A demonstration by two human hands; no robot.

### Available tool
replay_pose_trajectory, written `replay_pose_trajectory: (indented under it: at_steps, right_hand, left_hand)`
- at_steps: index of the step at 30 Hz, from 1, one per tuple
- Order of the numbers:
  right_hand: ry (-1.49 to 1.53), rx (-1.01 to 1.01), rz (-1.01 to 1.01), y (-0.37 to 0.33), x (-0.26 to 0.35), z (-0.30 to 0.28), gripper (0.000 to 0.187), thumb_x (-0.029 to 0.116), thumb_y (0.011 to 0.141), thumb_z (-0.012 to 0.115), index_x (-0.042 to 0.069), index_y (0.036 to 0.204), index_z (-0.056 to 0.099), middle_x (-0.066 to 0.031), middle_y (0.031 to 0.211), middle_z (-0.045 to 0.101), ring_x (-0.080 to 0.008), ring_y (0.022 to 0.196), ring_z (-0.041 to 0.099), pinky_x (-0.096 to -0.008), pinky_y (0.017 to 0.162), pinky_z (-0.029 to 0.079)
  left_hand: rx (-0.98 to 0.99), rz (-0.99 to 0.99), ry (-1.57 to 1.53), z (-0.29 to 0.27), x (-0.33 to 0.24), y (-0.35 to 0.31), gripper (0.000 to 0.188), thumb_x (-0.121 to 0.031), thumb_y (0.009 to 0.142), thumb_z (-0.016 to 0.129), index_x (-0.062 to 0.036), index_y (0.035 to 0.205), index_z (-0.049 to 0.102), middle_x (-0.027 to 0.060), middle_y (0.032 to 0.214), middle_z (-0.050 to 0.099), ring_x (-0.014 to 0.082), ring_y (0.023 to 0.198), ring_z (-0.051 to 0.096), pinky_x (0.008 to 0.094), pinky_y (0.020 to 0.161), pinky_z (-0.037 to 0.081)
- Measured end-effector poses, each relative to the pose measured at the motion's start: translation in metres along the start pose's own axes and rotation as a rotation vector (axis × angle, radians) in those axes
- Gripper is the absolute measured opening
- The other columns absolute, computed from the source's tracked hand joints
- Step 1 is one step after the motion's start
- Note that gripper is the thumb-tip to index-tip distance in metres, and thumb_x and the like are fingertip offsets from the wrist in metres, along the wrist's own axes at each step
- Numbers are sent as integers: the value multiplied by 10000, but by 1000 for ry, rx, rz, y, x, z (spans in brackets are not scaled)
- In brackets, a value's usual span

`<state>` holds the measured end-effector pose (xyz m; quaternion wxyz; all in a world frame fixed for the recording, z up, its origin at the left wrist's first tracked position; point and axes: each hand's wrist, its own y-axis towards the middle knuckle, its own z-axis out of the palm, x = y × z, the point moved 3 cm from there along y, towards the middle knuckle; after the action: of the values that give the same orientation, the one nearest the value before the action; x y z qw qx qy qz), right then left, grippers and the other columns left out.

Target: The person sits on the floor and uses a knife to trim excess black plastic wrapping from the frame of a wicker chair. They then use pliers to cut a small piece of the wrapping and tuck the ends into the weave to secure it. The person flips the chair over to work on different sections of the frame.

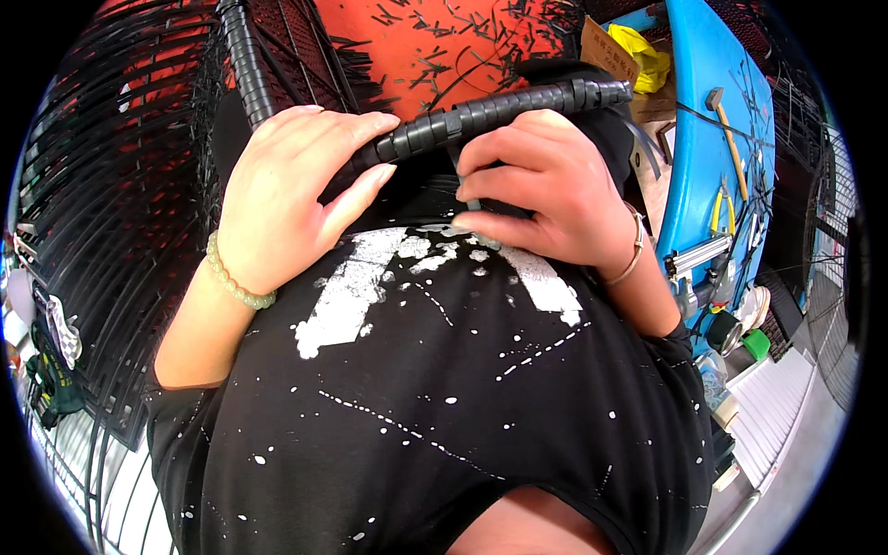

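A black bar [504, 109] wrapped in overlapping flat strips runs across in front of my body. It meets a second wrapped bar [246, 65] that rises to the upper left; their corner lies under my left hand [282, 190]. The fingers of that hand close over the bar, with the thumb on the near side. Just below the bar, my right hand [555, 190] is curled shut, pinching a narrow dark strip [473, 203] between thumb and fingers. Part of the strip is hidden by the fingers. A loose strip end [643, 148] hangs beyond the bar's right end.
Black offcuts [435, 65] litter an orange-red surface ahead. Woven black strands [111, 185] fill the left. On the right, a blue table [696, 88] carries a hammer [728, 139] and yellow-handled pliers [722, 211]. A cardboard box [608, 51] with a yellow bag [642, 57] stands beside it.
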<state>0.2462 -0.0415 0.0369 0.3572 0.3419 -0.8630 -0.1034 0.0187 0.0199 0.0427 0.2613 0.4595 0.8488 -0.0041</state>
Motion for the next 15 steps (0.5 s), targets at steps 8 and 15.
replay_pose_trajectory:
  at_steps: [8,15]
  right_hand:
    - [-58,-92,-3,-6,3,6,200,169,770,827,105,913,703,1,972,665,-222,825,642,-373,751,510]
    - [-269,-318,149,4,-4,20,391,215,712,858,138,1067,712,-18,1033,687,-244,1012,653,-419,944,442]
  left_hand:
    - [-21,20,86,7,3,-4,316,-198,894,755,-55,1171,707,106,1045,748,302,971,695,429,999,493]
    - [-266,112,209,21,2,3,291,-297,806,818,-98,1002,734,42,819,733,255,767,708,371,830,540]
